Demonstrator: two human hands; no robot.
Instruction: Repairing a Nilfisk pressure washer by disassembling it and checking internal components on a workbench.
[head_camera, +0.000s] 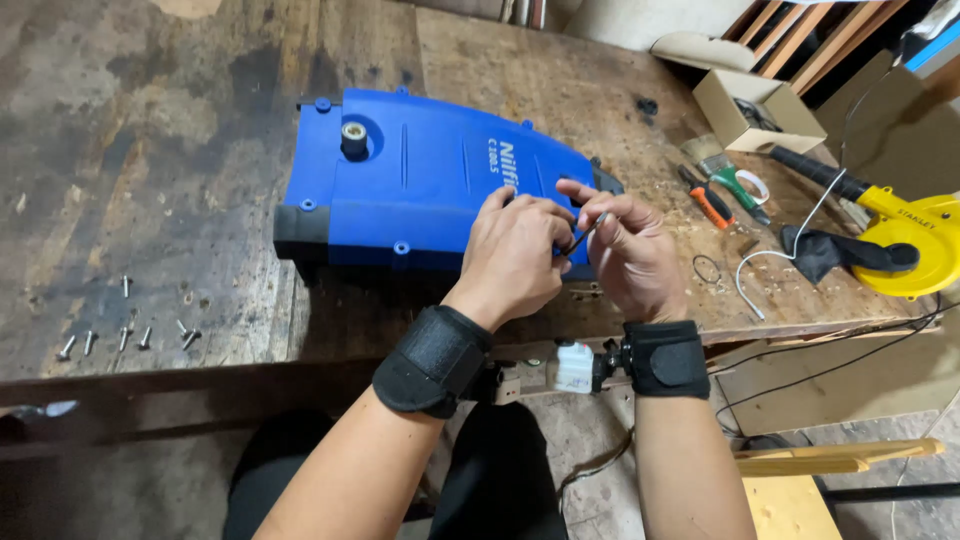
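both hands (570, 245) gripping hex key (583, 236), blue housing (420, 185)

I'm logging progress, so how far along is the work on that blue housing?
Done, it seems: several screws lie loose on the wooden bench, left of the blue housing. In hand: the left hand and right hand work a thin dark tool at the housing's near right edge. Left: the housing lies in one piece, and I can't tell how many fasteners remain.

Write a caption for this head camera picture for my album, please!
Two hands, left hand and right hand, work a thin dark tool on a blue plastic casing.
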